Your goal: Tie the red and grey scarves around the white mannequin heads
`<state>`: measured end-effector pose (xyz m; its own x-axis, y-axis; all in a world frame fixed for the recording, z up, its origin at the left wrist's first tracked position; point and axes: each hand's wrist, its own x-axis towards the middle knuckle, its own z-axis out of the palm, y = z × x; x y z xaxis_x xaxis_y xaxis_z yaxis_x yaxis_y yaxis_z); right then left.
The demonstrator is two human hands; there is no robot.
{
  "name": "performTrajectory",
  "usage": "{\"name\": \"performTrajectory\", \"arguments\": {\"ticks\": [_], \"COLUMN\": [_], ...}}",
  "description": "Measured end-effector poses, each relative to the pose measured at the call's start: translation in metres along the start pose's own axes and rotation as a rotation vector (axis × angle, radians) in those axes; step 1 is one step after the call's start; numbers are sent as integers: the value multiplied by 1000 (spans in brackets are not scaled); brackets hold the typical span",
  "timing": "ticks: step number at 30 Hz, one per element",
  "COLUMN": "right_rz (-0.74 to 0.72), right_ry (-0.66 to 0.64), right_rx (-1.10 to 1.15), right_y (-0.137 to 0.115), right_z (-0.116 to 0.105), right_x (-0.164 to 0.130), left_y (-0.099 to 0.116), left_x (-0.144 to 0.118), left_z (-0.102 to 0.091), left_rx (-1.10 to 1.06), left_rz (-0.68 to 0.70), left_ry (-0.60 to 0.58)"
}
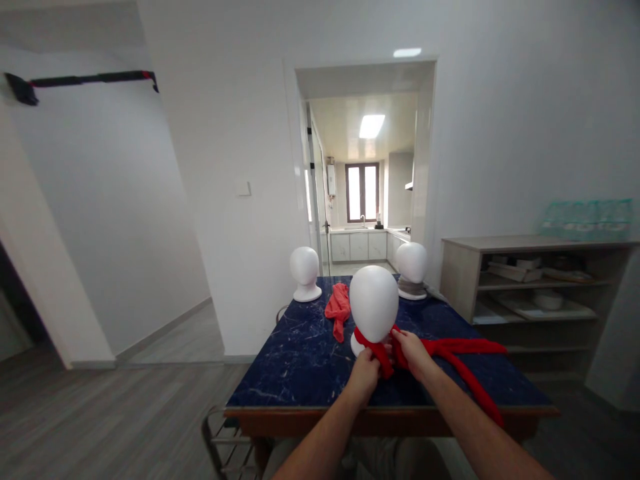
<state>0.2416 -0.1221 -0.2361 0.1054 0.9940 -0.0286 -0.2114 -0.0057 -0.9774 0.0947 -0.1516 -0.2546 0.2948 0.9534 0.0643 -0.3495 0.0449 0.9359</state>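
Together, the left hand (369, 368) and right hand (409, 351) pinch a red scarf (443, 347) beneath the nearest white mannequin head (374, 301). Loose cloth trails rightward across the blue table (295, 363).

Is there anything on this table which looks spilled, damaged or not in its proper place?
I see no spill or damage. Slightly untidy: one tail of the red scarf hangs over the front edge of the table, and the coral cloth lies bunched, not flat.

Passage over tabletop (287, 373) at near left, mannequin head (374, 301) blocking ahead
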Motion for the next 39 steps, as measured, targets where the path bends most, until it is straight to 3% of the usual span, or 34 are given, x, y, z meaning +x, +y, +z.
{"name": "performTrajectory", "arguments": {"ticks": [4,7,12,17,21,24,26,32,35,39], "right_rz": [-331,-466,-446,-329,-238,-212,-260,-587,-626,-610], "right_ry": [188,246,173,27,-37,-13,19,82,48,-24], "right_rx": [-454,-559,-512,-340,-186,-232,-334,-715,-763,-700], "right_y": [6,11,11,2,-3,-5,-6,-2,2,12], "right_z": [-2,2,18,29,22,12,6,-6,-7,-7], "right_x": [-28,-52,-76,-73,-57,-46,-41,-35,-35,-40], "left_y": [-3,-1,5,11,11,7,5,7,9,9], "left_x": [4,4,-2,-10,-10,-7,-5,-4,-5,-8], "left_z": [0,0,2,9,10,6,3,-5,-8,-11], "left_rx": [31,48,43,83,116,144,104,-144,-213,-246], "left_rz": [81,102,139,272,225,165,106,3,-32,-4], "left_ry": [22,15,-27,91,149,207,244,240,242,151]}}
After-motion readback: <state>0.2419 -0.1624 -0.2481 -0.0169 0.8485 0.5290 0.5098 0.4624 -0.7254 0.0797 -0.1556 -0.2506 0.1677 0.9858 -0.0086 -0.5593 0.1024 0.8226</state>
